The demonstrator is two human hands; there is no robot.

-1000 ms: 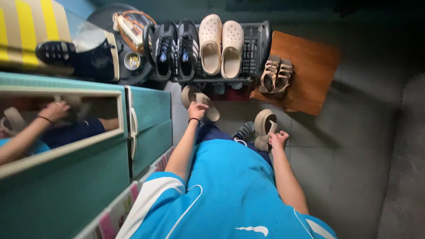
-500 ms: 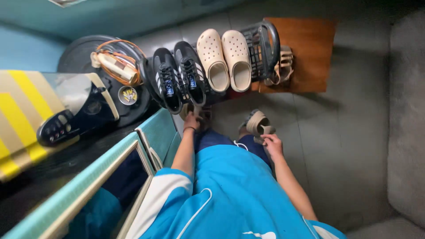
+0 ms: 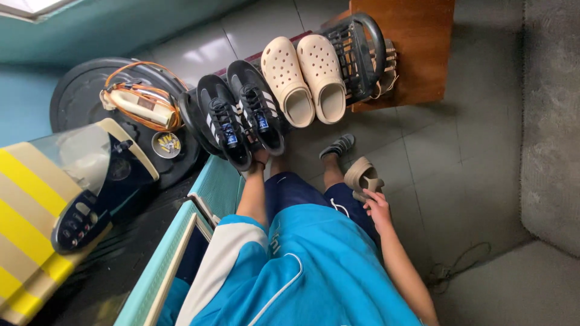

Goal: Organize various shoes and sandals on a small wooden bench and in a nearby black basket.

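Beige sandal [image 3: 361, 177] sits in your right hand [image 3: 378, 208], fingers closed on its edge, low over the grey floor [image 3: 447, 169] beside your foot. Your left hand [image 3: 260, 158] reaches under the black sneakers [image 3: 241, 121] on the shoe rack [image 3: 356, 54]; whether that grip is closed you cannot tell. Cream clogs [image 3: 305, 78] rest alongside.

Dim, soft daylight from the upper left, faint floor glare, wide-angle bending at the edges.
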